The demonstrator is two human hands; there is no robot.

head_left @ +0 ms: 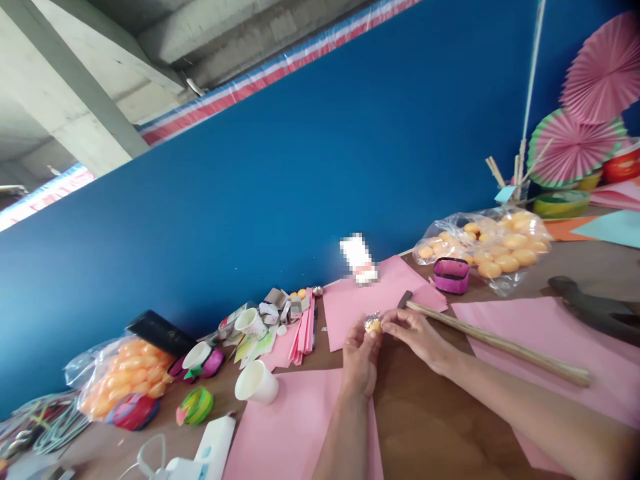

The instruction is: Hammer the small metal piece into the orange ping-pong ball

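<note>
My left hand (361,357) is closed round a small yellow-orange egg-shaped piece (373,327) with crinkled silver foil (372,318) on its top. From the right, my right hand (419,335) meets the same piece, thumb and fingers pinched at its side; the exact contact is too small to make out. Both hands are above the brown table (425,427), between sheets of pink paper (295,420). Just beyond my right hand lies a hammer (500,340) with a long wooden handle, its dark head behind my fingers.
Clear bags of orange egg-shaped pieces lie at the left (133,373) and back right (510,250). A white paper cup (256,382) and a power strip (213,450) are on the left. A dark curved tool (595,308) rests at right. A blue wall (300,180) bounds the back.
</note>
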